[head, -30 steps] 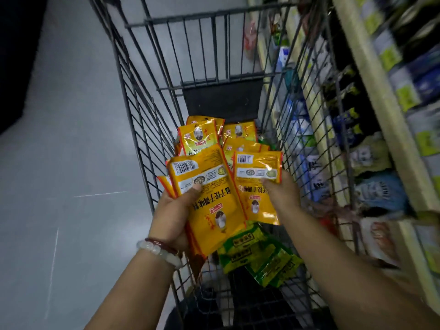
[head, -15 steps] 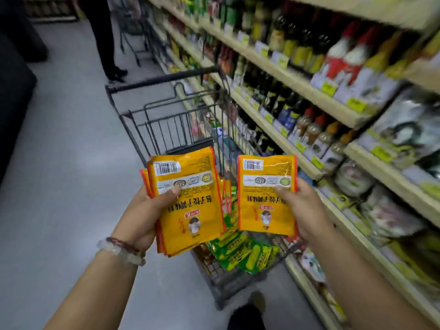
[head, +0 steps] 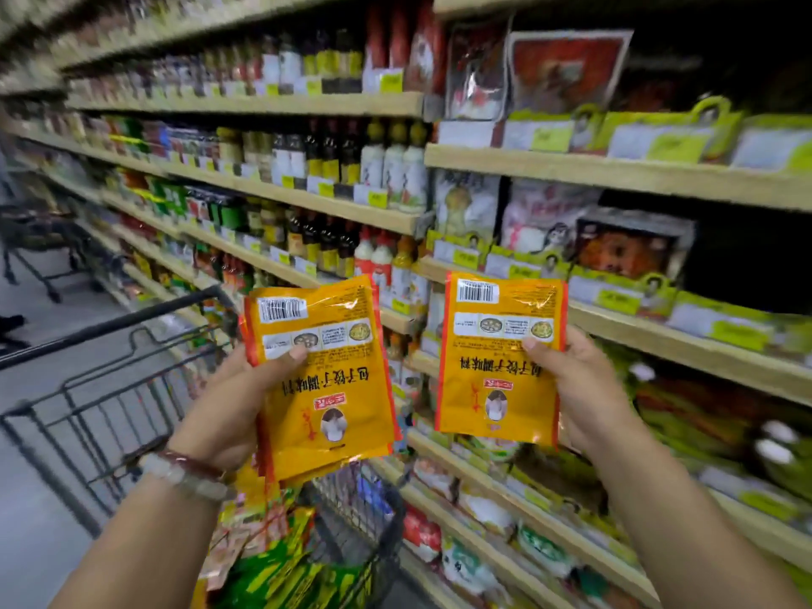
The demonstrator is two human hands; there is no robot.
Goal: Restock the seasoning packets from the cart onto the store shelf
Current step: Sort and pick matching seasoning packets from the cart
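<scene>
My left hand (head: 228, 406) grips a stack of orange seasoning packets (head: 325, 380), held upside down with the barcode at the top. My right hand (head: 584, 389) holds a single orange packet (head: 501, 358) of the same kind, raised in front of the store shelf (head: 615, 173). The wire cart (head: 110, 389) stands below and to the left; more orange and green packets (head: 272, 551) lie in its basket. Both packets hang in the air, short of the shelf boards.
Wooden shelves run along the right, with dark sauce bottles (head: 325, 160) at the left and bagged goods (head: 540, 217) at the right. Yellow-green price tags line the edges. A second cart (head: 35, 239) stands far down the grey aisle floor.
Both hands have lifted the packets up out of the cart to shelf height. My view has swung from the cart basket up and right to the shelves.
</scene>
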